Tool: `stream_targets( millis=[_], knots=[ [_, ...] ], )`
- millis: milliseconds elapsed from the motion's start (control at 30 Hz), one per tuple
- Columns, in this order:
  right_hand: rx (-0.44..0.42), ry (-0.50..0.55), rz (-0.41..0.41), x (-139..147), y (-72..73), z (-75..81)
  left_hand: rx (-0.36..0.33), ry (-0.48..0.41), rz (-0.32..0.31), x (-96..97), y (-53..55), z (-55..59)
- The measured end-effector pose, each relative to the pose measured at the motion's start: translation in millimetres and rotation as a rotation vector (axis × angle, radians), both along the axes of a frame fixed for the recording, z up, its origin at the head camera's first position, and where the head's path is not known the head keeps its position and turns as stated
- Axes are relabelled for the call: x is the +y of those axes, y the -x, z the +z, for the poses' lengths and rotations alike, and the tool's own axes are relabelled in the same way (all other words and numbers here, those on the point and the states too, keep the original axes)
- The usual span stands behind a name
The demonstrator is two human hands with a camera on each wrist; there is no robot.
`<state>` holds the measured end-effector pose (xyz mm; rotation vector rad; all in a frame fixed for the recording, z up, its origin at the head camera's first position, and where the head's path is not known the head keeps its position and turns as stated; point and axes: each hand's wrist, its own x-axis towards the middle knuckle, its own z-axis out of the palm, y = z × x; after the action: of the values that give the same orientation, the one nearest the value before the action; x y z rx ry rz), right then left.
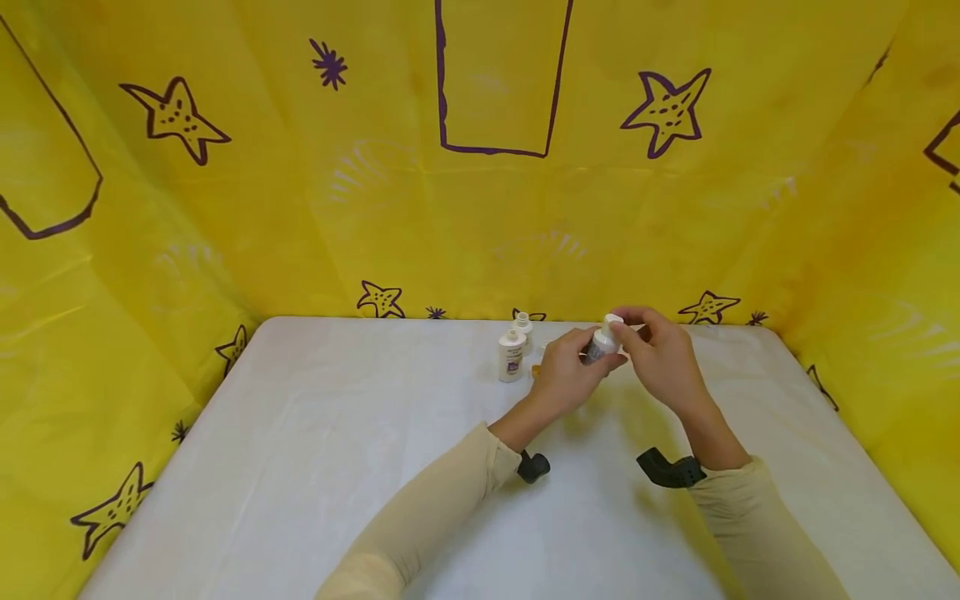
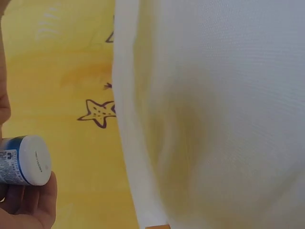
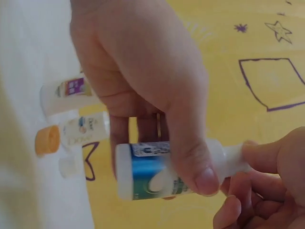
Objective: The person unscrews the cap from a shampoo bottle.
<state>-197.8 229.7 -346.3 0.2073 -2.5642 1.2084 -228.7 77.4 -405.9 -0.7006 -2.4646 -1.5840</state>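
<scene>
Over the far part of the table, my left hand (image 1: 567,371) grips a small white bottle (image 1: 600,345) around its body. The bottle is tilted; a blue-green label and white base (image 2: 37,161) show in the wrist views. My right hand (image 1: 663,360) pinches the white cap (image 3: 234,157) at the bottle's top between thumb and fingers. Left of the hands stand two white bottles with uncovered necks, a nearer bottle (image 1: 512,358) with a purple mark and a farther bottle (image 1: 524,327) partly behind it.
An orange cap (image 3: 47,140) and a small white cap (image 3: 71,167) lie by the standing bottles. A white cloth covers the table (image 1: 337,467). Yellow curtains (image 1: 480,217) with purple starfish drawings hang along the back and sides.
</scene>
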Motion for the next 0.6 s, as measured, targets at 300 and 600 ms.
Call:
stream_targets(
  millis=[300,600],
  knots=[
    [-0.034,0.032,-0.044,-19.6,-6.0,6.8,-0.038,-0.022,-0.043,-18.6,-7.3,4.4],
    [-0.068,0.062,-0.104,-44.2,-11.8,12.2,-0.093,0.019,-0.046,-36.4,-9.0,7.1]
  ],
)
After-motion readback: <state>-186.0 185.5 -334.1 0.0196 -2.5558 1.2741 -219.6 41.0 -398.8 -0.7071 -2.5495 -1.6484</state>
